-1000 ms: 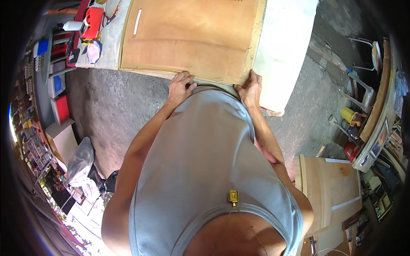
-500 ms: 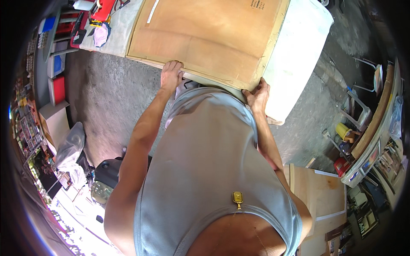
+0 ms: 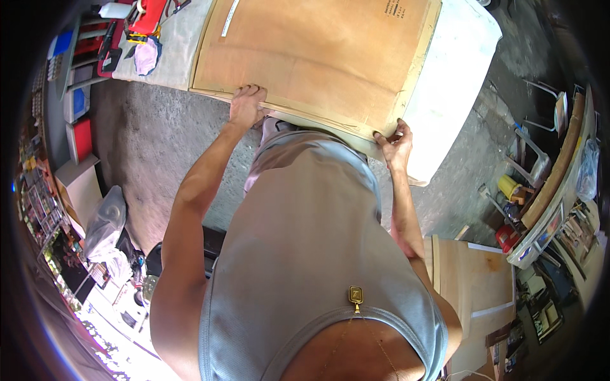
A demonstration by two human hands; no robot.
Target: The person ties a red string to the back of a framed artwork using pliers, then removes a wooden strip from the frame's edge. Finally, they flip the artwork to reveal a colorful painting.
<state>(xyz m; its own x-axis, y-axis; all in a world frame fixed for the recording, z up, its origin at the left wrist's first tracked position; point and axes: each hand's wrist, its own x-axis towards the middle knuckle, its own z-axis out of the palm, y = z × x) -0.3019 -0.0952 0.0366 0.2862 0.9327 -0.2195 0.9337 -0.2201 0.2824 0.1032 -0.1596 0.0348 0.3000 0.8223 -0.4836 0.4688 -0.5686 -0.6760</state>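
A large brown board with a pale wooden border (image 3: 305, 70), which looks like the back of a picture frame, lies on a cloth-covered table. My left hand (image 3: 246, 105) is closed over its near edge, fingers on top and thumb hidden below. At the near right corner, my right hand (image 3: 396, 145) grips the border, thumb at the near edge and fingers curled at the side. The board's near edge sits just in front of my waist. Its far edge runs out of view at the top.
White cloth (image 3: 454, 82) covers the table right of the board. A red tool (image 3: 147, 16) and a pink cloth (image 3: 146, 56) lie at the table's far left. Plywood panels (image 3: 480, 279) stand behind me on the right. A plastic bag (image 3: 107, 216) sits to the left.
My hands have spread apart along the near edge, the left one going left and the right one going right. The board appears slightly further right in view.
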